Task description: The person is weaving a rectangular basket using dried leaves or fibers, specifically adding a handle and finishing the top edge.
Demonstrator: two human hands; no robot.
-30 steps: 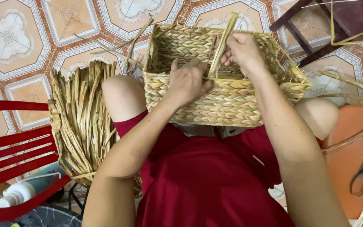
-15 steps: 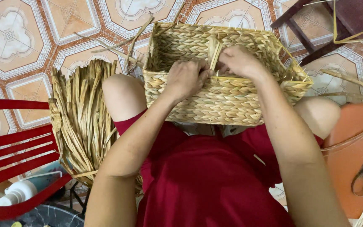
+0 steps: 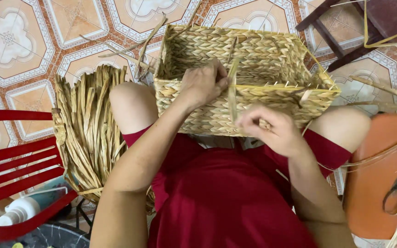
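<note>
Her right hand [image 3: 272,131] hides its fingertips, clenched on a straw strand [image 3: 232,92] below centre. The left hand [image 3: 204,83] pinches that strand at the rim of the woven basket [image 3: 253,50], upper centre, which looks empty inside.

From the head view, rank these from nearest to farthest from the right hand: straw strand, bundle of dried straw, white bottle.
From the right hand:
1. Straw strand: pinched in its fingers, running up over the basket rim.
2. Bundle of dried straw: on the floor, past the left knee.
3. White bottle: far lower left, by the red chair.
</note>
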